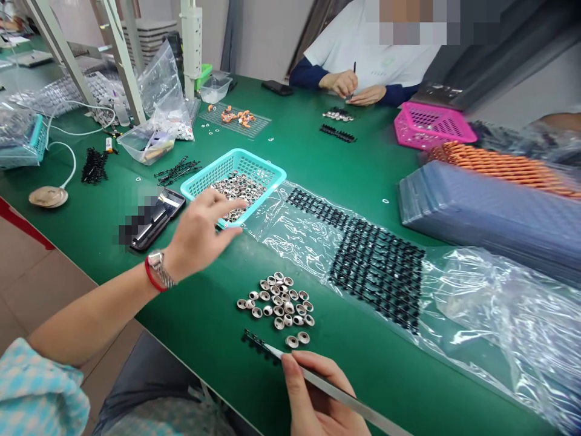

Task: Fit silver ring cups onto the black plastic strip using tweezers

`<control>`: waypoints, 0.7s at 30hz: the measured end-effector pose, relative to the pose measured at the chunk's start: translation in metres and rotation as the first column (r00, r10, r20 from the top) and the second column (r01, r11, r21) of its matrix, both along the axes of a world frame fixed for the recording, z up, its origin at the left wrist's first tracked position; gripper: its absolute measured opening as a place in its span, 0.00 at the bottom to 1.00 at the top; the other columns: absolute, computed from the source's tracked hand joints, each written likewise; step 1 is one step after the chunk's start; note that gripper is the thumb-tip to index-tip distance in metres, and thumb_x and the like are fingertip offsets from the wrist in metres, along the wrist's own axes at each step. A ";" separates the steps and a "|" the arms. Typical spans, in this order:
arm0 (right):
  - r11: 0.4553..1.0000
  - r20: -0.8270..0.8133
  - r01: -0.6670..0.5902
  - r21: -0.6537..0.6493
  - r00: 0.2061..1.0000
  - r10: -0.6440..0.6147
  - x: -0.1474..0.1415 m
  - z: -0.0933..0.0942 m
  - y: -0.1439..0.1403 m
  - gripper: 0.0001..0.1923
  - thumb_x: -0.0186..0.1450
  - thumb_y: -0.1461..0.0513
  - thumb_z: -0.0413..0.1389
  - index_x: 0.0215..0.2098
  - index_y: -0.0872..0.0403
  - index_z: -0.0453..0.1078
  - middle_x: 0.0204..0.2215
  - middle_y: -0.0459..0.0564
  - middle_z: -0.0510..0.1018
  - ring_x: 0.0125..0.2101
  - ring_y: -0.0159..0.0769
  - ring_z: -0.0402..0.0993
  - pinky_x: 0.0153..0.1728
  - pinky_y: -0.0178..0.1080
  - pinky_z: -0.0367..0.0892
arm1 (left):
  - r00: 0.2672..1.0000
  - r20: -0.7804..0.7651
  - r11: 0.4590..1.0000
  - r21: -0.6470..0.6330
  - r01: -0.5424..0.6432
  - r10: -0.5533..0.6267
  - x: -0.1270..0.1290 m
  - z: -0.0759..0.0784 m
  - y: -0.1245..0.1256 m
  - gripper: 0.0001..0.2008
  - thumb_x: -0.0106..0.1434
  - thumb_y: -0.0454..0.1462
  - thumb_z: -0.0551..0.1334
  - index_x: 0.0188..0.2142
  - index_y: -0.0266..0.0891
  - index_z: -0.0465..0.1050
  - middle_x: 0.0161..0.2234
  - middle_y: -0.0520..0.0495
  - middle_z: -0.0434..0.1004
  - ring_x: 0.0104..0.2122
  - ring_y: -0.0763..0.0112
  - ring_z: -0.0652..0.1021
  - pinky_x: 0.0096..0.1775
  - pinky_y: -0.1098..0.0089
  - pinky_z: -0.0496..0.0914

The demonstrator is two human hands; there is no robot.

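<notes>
The small, light, slippery-looking metal rings (276, 303) likely need a rim pinch; right hand (318, 399) grips tweezers (336, 393), left hand (200, 233) hovers open, empty.

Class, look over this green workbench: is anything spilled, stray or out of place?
Yes. A few small white rings lie scattered loose on the green table, apart from any tray; one ring sits alone near the stacked sheets. Nothing looks damaged.
</notes>
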State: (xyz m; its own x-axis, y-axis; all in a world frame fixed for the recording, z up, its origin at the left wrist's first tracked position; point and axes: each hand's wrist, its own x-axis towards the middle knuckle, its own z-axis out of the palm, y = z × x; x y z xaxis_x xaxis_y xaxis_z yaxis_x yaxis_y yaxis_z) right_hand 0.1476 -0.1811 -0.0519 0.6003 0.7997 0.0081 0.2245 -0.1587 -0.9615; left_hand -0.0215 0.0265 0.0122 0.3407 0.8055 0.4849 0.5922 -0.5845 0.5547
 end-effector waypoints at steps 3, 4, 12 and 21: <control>0.996 0.162 -0.083 0.035 0.984 0.076 0.007 -0.007 0.003 0.16 0.67 0.48 0.64 0.31 0.51 0.76 0.28 0.49 0.79 0.26 0.35 0.75 0.26 0.35 0.69 | 0.923 -0.211 0.942 -0.168 0.291 -0.323 0.008 -0.018 -0.032 0.07 0.66 0.29 0.70 0.44 0.37 0.83 0.41 0.44 0.80 0.42 0.62 0.80 0.46 0.65 0.76; 0.995 0.201 -0.097 0.038 0.976 0.087 0.009 -0.008 0.003 0.16 0.68 0.49 0.63 0.31 0.51 0.76 0.27 0.49 0.79 0.25 0.34 0.75 0.26 0.34 0.68 | 0.880 -0.258 0.909 -0.239 0.342 -0.399 0.010 -0.025 -0.042 0.06 0.67 0.29 0.69 0.43 0.37 0.83 0.41 0.44 0.81 0.42 0.62 0.80 0.45 0.66 0.75; 0.999 0.293 -0.045 -0.023 0.955 0.050 0.015 -0.007 0.001 0.16 0.70 0.48 0.59 0.32 0.51 0.73 0.26 0.46 0.77 0.24 0.33 0.74 0.24 0.33 0.66 | 0.860 -0.255 0.866 -0.371 0.335 -0.442 0.008 -0.032 -0.074 0.10 0.70 0.27 0.64 0.44 0.36 0.83 0.39 0.44 0.80 0.37 0.63 0.81 0.39 0.69 0.73; 0.999 0.191 0.017 -0.045 0.982 -0.008 0.007 -0.007 0.004 0.18 0.69 0.46 0.59 0.32 0.50 0.72 0.29 0.46 0.77 0.27 0.33 0.74 0.30 0.34 0.69 | 0.925 0.176 0.673 -0.643 0.367 -0.336 0.016 -0.035 -0.123 0.07 0.62 0.24 0.68 0.36 0.35 0.81 0.34 0.49 0.77 0.32 0.70 0.79 0.36 0.74 0.73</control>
State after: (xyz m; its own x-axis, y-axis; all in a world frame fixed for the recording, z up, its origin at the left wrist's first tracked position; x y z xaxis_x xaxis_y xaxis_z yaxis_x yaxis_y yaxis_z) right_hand 0.1544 -0.1768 -0.0588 0.6015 0.7942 0.0866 0.4003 -0.2059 -0.8929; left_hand -0.0059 -0.0965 -0.0228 0.6580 0.7469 -0.0964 0.3880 -0.2265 0.8934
